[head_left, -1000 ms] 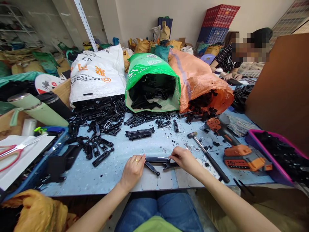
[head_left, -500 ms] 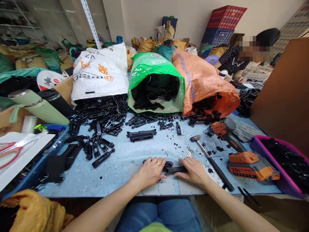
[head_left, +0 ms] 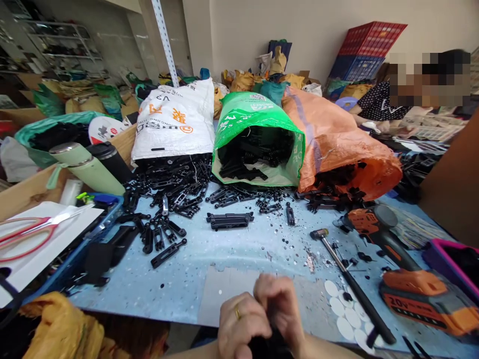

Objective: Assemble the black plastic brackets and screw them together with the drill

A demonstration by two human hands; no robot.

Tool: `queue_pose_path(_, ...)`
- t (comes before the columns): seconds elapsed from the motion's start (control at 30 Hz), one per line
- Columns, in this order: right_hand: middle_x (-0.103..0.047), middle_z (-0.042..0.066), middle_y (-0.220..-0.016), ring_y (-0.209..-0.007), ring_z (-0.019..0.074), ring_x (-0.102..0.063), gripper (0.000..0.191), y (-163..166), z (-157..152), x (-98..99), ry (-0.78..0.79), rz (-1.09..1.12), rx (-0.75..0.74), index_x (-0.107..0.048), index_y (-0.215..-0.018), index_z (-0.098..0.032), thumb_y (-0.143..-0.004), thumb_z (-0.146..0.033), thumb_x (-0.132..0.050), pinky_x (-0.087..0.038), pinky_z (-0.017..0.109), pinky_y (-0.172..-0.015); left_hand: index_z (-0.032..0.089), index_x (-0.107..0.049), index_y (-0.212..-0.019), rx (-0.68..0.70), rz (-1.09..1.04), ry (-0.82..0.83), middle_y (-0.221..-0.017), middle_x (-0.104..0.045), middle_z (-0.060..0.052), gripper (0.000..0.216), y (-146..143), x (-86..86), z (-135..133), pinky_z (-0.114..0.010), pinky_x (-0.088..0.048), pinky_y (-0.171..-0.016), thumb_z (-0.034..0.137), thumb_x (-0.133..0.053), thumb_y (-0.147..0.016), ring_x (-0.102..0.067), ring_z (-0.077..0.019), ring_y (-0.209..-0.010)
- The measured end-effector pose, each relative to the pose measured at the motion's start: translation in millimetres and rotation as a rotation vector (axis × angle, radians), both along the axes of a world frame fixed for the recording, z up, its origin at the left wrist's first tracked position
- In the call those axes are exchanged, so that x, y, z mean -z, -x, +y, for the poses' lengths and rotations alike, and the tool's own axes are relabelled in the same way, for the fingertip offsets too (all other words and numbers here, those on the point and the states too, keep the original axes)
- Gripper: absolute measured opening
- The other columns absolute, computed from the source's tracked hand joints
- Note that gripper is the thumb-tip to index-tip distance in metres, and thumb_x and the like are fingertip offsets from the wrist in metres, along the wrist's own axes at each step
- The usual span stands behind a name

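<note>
Low in the head view, my left hand [head_left: 242,321], with a ring on one finger, curls around a black plastic part [head_left: 270,343]. My right hand [head_left: 281,299] is bent over the same part from the right, its fingers folded and blurred. Both hands are above the table's front edge, and they hide most of the part. Beyond them lies a long black bracket [head_left: 229,220]. A single black link [head_left: 168,253] rests to the left of it. On the right a hammer [head_left: 350,279] lies beside an orange cordless drill [head_left: 407,279].
Black parts spill from a white sack [head_left: 175,119], a green sack [head_left: 258,107] and an orange sack [head_left: 337,134]. White discs [head_left: 345,319] lie by a grey sheet [head_left: 213,286]. Scissors [head_left: 33,229] rest on paper at left. A co-worker [head_left: 385,99] sits at far right.
My hands have come closer together and nearer my body, lifting the black part off the grey sheet, which now shows. The head view has shifted, with table things lying farther right.
</note>
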State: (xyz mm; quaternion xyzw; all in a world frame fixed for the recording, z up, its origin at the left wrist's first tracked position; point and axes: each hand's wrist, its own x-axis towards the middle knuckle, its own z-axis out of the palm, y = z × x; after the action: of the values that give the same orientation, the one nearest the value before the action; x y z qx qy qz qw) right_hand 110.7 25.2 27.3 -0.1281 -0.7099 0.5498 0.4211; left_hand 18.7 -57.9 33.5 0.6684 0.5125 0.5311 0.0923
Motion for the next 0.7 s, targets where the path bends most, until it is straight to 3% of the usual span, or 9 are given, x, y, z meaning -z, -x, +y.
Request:
queue_pose_path(0.07,-0.047,0.005,-0.080,-0.067,0.0177,-0.047,0.040,29,4,14.8,0.101,0.103,0.128,-0.041,-0.098,-0.024,-0.089,-0.053,-0.014,-0.042,0.033,-0.060,0.018,-0.059,-0.104,-0.071,0.075,-0.110,-0.079,-0.064,-0.010,0.069,10,9.1,9,-0.033,-0.049,-0.064,0.055,-0.002,-0.090,-0.061,-0.0198,-0.075)
queue_pose_path(0.13,-0.049,0.007,-0.096,-0.080,0.0179,-0.050,0.026,53,29,25.7,0.058,0.047,0.123,-0.044,-0.102,-0.025,-0.092,-0.039,-0.026,-0.043,0.034,-0.068,0.013,-0.051,-0.119,-0.157,0.179,-0.153,-0.091,-0.064,-0.013,0.071,30,18.8,21,-0.034,-0.049,-0.070,0.058,-0.005,-0.089,-0.061,-0.0217,-0.085)
queue_pose_path(0.2,-0.052,0.007,-0.100,-0.091,0.0190,-0.050,0.018,73,73,31.9,-0.160,-0.120,0.107,-0.049,-0.099,-0.023,-0.090,-0.033,-0.038,-0.043,0.034,-0.076,0.010,-0.047,-0.125,-0.250,0.339,-0.069,-0.094,-0.063,-0.015,0.076,52,28.7,34,-0.035,-0.049,-0.072,0.061,-0.006,-0.087,-0.060,-0.0228,-0.086)
queue_pose_path(0.27,-0.054,0.008,-0.103,-0.099,0.0206,-0.048,0.016,92,129,33.7,-0.442,-0.323,0.164,-0.051,-0.097,-0.021,-0.088,-0.033,-0.045,-0.040,0.035,-0.085,0.011,-0.046,-0.128,-0.318,0.539,0.117,-0.095,-0.062,-0.015,0.078,71,39.3,44,-0.037,-0.048,-0.073,0.067,-0.015,-0.083,-0.059,-0.0241,-0.086)
queue_pose_path(0.37,-0.053,0.010,-0.109,-0.105,0.0212,-0.045,0.022,121,215,30.2,-0.773,-0.828,0.343,-0.051,-0.105,-0.018,-0.090,-0.030,-0.041,-0.037,0.034,-0.090,0.023,-0.041,-0.133,-0.345,0.784,0.336,-0.119,-0.055,-0.015,0.071,91,54.7,58,-0.048,-0.040,-0.091,0.067,-0.034,-0.078,-0.050,-0.0291,-0.110)
queue_pose_path(0.47,-0.051,0.013,-0.113,-0.108,0.0256,-0.042,0.027,151,276,25.8,-0.834,-0.970,0.363,-0.052,-0.111,-0.016,-0.087,-0.025,-0.046,-0.035,0.037,-0.091,0.028,-0.029,-0.138,-0.394,0.892,0.414,-0.145,-0.029,-0.012,0.066,100,64.0,80,-0.058,-0.018,-0.104,0.059,-0.043,-0.081,-0.022,-0.0295,-0.133)
queue_pose_path(0.6,-0.047,0.014,-0.121,-0.114,0.0285,-0.037,0.025,182,314,24.7,-0.873,-1.028,0.289,-0.055,-0.107,-0.016,-0.083,-0.021,-0.051,-0.033,0.039,-0.091,0.022,-0.022,-0.141,-0.497,0.872,0.453,-0.148,-0.022,-0.012,0.070,116,60.6,118,-0.059,-0.009,-0.106,0.058,-0.040,-0.084,-0.010,-0.0277,-0.137)
queue_pose_path(0.7,-0.046,0.014,-0.124,-0.113,0.0290,-0.039,0.019,187,323,21.9,-0.899,-1.043,0.212,-0.057,-0.099,-0.015,-0.083,-0.023,-0.053,-0.034,0.040,-0.090,0.020,-0.029,-0.138,-0.639,0.764,0.478,-0.145,-0.027,-0.011,0.053,151,51.2,134,-0.054,-0.016,-0.106,0.044,-0.034,-0.091,-0.017,-0.0267,-0.135)
